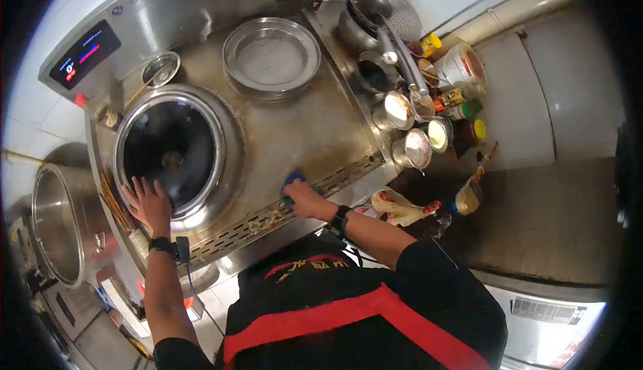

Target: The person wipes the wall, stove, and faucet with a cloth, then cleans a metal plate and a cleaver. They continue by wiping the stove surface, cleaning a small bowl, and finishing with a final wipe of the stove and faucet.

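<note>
My right hand [311, 200] is closed around a bunched blue cloth [293, 178], pressed to the steel cooktop [321, 125] just behind its slotted drain strip [228, 239]. Pale food scraps [266, 221] lie along that strip, left of the hand. Over the near rim of a large round wok [171, 148], my left hand [149, 202] lies with its fingers spread. The wok's inside is dark, with a hazy sheen. A bundle of thin sticks [115, 202], perhaps a wok brush, is beside the left hand.
Steel basins [271, 55] are stacked at the back of the cooktop. A small bowl [161, 68] stands behind the wok. Seasoning pots [412, 149], ladles [405, 62] and bottles crowd the right side. A tall steel pot [60, 226] stands at left.
</note>
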`<state>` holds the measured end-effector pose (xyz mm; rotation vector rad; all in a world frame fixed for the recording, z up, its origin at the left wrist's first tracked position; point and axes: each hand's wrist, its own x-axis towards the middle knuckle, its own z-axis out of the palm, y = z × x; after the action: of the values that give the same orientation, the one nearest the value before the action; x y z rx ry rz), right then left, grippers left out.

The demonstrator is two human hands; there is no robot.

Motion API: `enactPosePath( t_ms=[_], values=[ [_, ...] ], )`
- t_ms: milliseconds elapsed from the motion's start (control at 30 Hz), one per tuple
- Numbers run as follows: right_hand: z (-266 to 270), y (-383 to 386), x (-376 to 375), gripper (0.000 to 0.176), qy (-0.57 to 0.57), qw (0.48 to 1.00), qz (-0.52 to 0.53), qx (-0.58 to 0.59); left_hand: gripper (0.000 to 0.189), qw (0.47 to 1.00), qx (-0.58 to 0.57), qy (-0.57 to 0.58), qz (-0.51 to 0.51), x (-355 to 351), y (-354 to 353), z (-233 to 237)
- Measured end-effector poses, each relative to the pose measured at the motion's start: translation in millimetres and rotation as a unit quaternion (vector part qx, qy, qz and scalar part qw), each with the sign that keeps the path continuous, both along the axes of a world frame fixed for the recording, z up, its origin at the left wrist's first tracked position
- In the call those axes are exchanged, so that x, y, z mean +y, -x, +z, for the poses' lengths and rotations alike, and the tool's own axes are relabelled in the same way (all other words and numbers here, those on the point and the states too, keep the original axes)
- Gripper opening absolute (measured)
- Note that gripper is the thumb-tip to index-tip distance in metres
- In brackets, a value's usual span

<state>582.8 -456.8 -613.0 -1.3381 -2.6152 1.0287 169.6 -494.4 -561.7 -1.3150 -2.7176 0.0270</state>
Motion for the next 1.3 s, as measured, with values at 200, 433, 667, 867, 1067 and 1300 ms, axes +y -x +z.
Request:
enactPosePath(
  t_ms=[200,433,667,867,1067,1300],
  values=[
    [35.8,35.7,56.6,0.039,0.181,0.957,-0.113,0.198,0.055,1.0,0.002,0.002,-0.005,-4.4,8.9,-13.9],
    [128.6,32.9,185.1,0.045,0.133,0.882,-0.202,0.405,0.065,0.984,-0.172,0.053,-0.006,1.9,29.5,10.1],
    [87.2,60.4,314.1,0.049,-0.115,0.933,-0.171,0.295,0.058,0.96,-0.219,-0.166,-0.049,34.9,4.7,38.7],
    [14.1,87.6,369.3,0.027,-0.068,0.988,-0.14,-0.008,0.05,0.922,-0.311,-0.187,-0.134,81.3,-49.6,88.5],
    [-27.3,109.0,365.6,0.031,-0.019,0.991,-0.13,-0.031,0.047,0.887,-0.378,-0.167,-0.207,146.5,-81.7,73.2],
    [-20.0,114.4,371.2,0.031,0.075,0.995,-0.067,0.028,0.038,0.819,-0.497,-0.173,-0.227,252.9,-120.2,26.6]
  ],
)
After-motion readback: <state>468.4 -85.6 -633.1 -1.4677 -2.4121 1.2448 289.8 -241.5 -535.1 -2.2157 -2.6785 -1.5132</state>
